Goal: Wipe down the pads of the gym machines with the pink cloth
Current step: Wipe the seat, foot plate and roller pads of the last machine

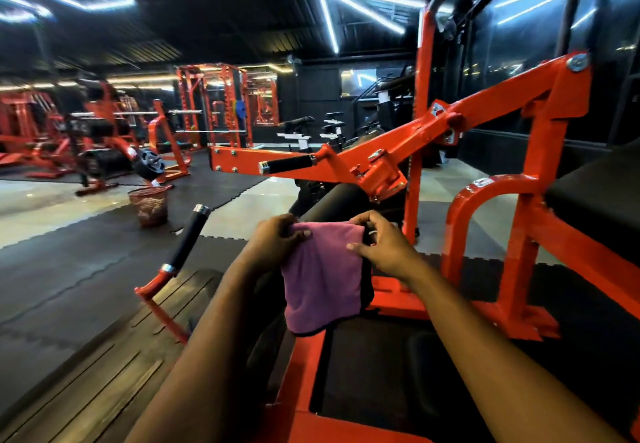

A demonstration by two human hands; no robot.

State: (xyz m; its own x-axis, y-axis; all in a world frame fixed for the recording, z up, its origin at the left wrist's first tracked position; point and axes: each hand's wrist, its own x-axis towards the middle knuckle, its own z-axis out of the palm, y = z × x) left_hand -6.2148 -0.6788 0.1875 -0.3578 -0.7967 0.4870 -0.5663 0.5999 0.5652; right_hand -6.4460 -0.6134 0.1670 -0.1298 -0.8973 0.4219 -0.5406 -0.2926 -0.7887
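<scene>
Hanging pink cloth [322, 280], top edge in left grip [277, 240], right grip [381, 245]

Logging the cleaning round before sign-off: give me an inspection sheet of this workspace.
Surface: black roller pad just behind the pink cloth; black seat pad at right.
Job's things: pink cloth hangs, held by its top edge.
Clutter: mesh basket on the floor mats.
Grippers: left hand grips the cloth's top left corner; right hand pinches its top right.
Cables: dark twisted line at upper right, kind unclear.
Surroundings: red machine frame close by, red racks farther back.
</scene>
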